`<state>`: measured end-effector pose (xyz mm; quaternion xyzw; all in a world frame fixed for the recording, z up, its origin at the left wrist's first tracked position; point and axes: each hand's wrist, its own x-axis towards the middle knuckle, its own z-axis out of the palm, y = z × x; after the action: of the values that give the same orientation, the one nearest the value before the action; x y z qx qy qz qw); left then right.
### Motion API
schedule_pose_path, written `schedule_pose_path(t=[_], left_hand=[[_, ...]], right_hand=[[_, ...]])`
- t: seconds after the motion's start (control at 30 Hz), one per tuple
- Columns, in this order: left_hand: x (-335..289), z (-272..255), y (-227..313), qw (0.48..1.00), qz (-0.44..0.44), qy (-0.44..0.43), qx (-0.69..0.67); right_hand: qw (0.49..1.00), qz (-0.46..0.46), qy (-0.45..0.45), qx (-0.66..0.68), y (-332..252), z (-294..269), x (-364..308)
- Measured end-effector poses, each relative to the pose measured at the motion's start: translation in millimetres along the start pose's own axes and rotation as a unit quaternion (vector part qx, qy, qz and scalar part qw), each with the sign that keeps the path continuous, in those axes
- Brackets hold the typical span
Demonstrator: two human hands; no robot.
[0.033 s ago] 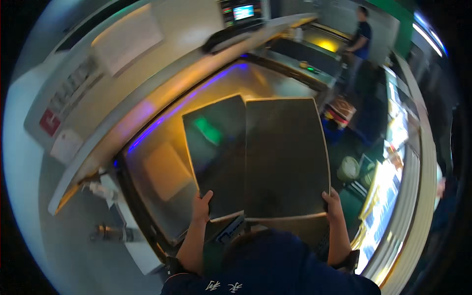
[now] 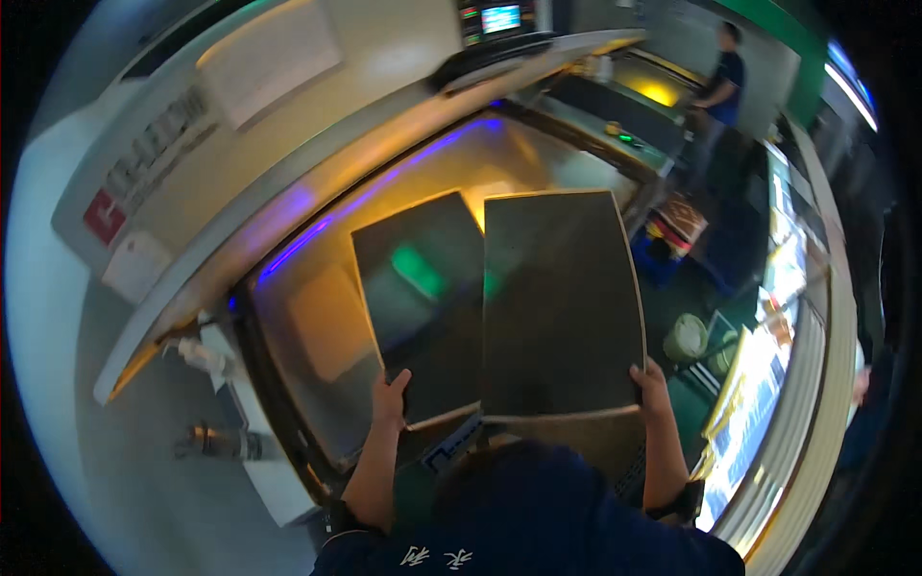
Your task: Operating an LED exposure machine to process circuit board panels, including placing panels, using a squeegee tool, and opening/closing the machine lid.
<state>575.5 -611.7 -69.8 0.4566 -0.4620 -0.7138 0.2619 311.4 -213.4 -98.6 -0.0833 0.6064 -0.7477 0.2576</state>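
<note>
Near the amber-lit machine bed (image 2: 447, 171), left hand (image 2: 390, 398) clamps left dark panel (image 2: 423, 322), right hand (image 2: 653, 388) clamps right dark panel (image 2: 564, 312); their far gap has widened, parting them

Left panel (image 2: 423, 322) dark grey with thin pale-tan edging and a blurred bright-green patch; right panel (image 2: 565, 307) dark grey-brown, likewise pale-edged, with a fainter green smudge at its left side. Machine bed (image 2: 523, 165) amber shading to grey, edged by a violet-blue light strip (image 2: 298, 255); off-white housing (image 2: 384, 48) bears a red block (image 2: 104, 217). Shirt (image 2: 557, 509) navy with white characters (image 2: 437, 557); far wall band (image 2: 814, 72) green.
</note>
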Motion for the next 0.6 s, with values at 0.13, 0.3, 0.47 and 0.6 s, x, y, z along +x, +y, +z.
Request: schedule_pose_path(t=[0.13, 0.3, 0.47, 0.6], left_hand=[[26.3, -88.9, -3.0, 0.978, 0.029, 0.182, 0.098], [82.1, -167.7, -24.2, 0.950, -0.061, 0.248, 0.182], [103.3, -174.4, -34.3, 0.894, 0.137, 0.251, 0.347], [103.7, -132.5, -54.1, 0.695, 0.062, 0.207, 0.686]], right_hand=[[0.990, 0.083, -0.076, -0.082, -31.6, 99.0, 120.9], [0.961, 0.094, -0.193, -0.177, -40.6, 164.2, 259.9], [0.669, -0.225, -0.024, -0.708, 22.9, 198.7, 336.1], [0.578, -0.322, -0.226, -0.715, 93.8, 218.5, 327.0]])
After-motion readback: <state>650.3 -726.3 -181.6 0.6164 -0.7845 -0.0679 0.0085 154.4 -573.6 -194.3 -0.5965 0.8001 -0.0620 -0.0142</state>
